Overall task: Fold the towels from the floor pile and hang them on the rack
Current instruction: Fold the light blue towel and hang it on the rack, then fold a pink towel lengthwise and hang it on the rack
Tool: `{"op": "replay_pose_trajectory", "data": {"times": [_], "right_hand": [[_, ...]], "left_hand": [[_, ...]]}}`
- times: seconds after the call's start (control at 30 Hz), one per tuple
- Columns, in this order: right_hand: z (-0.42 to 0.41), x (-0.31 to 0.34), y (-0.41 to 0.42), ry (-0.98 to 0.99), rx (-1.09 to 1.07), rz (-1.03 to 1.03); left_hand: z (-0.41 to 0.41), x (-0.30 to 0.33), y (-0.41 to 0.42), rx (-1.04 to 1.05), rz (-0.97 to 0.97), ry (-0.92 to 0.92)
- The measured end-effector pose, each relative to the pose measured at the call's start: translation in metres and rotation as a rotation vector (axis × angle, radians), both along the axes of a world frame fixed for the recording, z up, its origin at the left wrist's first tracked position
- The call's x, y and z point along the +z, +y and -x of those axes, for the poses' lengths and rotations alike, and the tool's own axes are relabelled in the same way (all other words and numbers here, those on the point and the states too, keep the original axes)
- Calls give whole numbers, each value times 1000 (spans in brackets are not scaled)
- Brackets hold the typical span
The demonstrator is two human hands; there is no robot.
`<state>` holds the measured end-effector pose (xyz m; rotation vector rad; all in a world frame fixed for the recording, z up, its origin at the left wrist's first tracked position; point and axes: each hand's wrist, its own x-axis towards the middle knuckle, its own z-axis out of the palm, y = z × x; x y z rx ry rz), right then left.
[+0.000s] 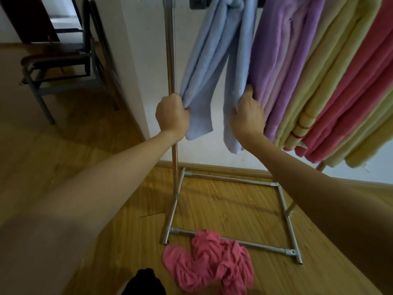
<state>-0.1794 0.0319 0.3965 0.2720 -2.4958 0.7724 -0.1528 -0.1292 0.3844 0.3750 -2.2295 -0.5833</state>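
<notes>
Fingers of left hand (pixel 172 116) and right hand (pixel 247 118) pinching hanging blue towel (pixel 219 60) ends

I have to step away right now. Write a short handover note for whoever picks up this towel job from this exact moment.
Left hand grips one hanging end of the blue towel; right hand grips the other end.
Blue towel is draped over the rack, beside purple, yellow and pink towels already hung.
Left: release both grips, then fold and hang the crumpled pink towel on the floor by the rack base.
</notes>
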Motion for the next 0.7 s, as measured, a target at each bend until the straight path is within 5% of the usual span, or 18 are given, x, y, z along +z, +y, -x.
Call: {"op": "replay_pose_trajectory", "data": {"times": [0.33, 0.47, 0.7], "right_hand": [[-5, -57, 17, -53, 244, -1], [-12, -121, 39, -122, 338, -37], [-46, -266, 88, -613, 352, -337]], "left_hand": [[-17, -67, 44, -329, -209, -46], [-42, -141, 41, -339, -233, -303], [-83, -276, 36, -228, -232, -772]]}}
